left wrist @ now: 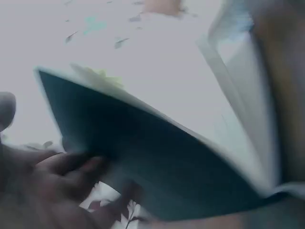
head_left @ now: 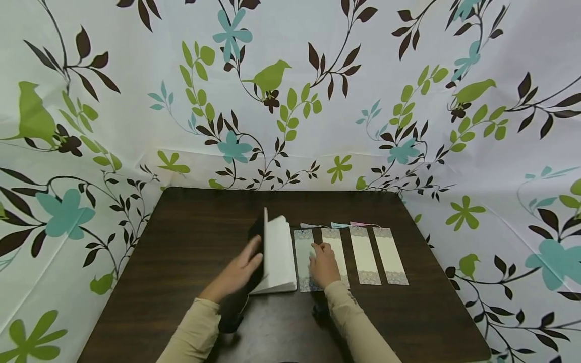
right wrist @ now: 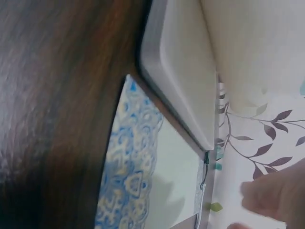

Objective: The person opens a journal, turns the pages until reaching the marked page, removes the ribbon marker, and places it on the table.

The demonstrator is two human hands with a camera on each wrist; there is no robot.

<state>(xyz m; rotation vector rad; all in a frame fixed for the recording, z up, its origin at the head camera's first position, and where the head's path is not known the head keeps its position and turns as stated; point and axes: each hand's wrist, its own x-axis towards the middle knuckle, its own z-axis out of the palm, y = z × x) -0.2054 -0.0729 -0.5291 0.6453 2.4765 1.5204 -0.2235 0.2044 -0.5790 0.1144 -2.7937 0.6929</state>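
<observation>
A dark-covered notebook [head_left: 280, 257] stands on the table with its white pages showing and its front cover raised. My left hand [head_left: 238, 269] rests its fingers against the outer side of that dark cover [left wrist: 143, 157], the thumb apart from it in the left wrist view. Right of the notebook lies a blue-patterned bookmark [head_left: 303, 252], its lace-like end [right wrist: 131, 176] large in the right wrist view. Over this bookmark and the neighbouring cream bookmark [head_left: 333, 242] hovers my right hand [head_left: 324, 264], fingers loosely bent and holding nothing.
Two more cream bookmarks, one in the middle [head_left: 365, 254] and one at the right [head_left: 390, 256], lie in the same row. Tassels, including a pink one [head_left: 360, 224], stretch behind the row. A patterned sheet [head_left: 290, 101] hangs behind the brown table [head_left: 190, 237].
</observation>
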